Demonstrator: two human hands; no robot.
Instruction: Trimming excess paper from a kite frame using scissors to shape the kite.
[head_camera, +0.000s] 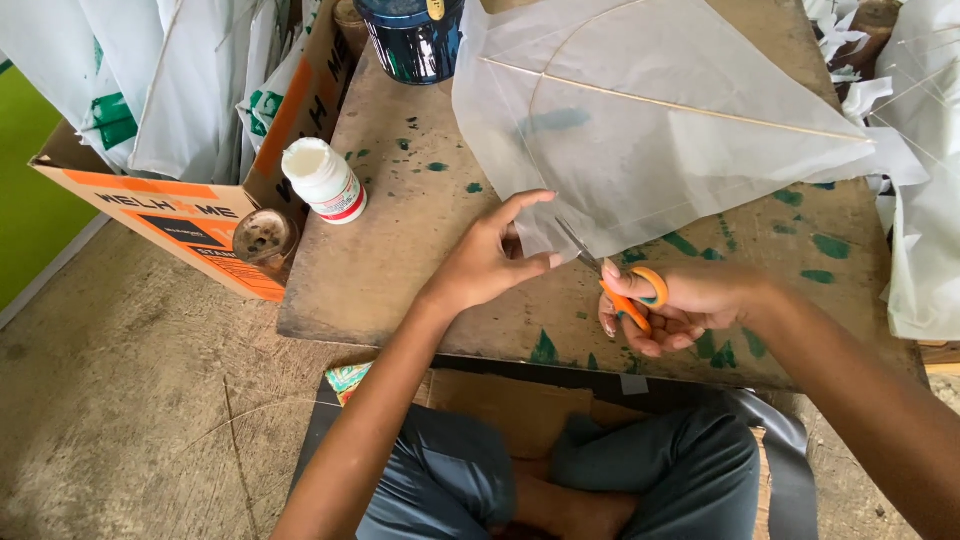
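- Head view: person sits cross-legged on the floor at a low wooden desk (400, 270) with green paint smears on it.
- Right hand (680, 305) grips orange-handled scissors (620, 290), fingers through the loops; blades point up-left into the bottom edge of the kite.
- Left hand (490, 260) lies on the desk, fingers spread, not clenched, pressing down the bottom corner of the kite just beside the scissor blades.
- Kite (650, 120): thin white translucent paper, lies flat on the desk ahead of both hands, covers the upper right part of the desk.
- Thin wooden stick (680, 108) runs across the kite left to right; a second thin stick bows in a curve across it.
- White glue bottle (325, 180) with red label lies tilted at the left edge of the desk, well apart from the hands.
- Dark blue paint can (412, 38) stands at the far edge of the desk, just left of the kite.
- Orange and white cardboard box (190, 205) on the floor left of the desk, holds white and green paper sheets.
- Small round spool (263, 238) sits between box and desk.
- More white paper (925, 200) piled at the right edge.
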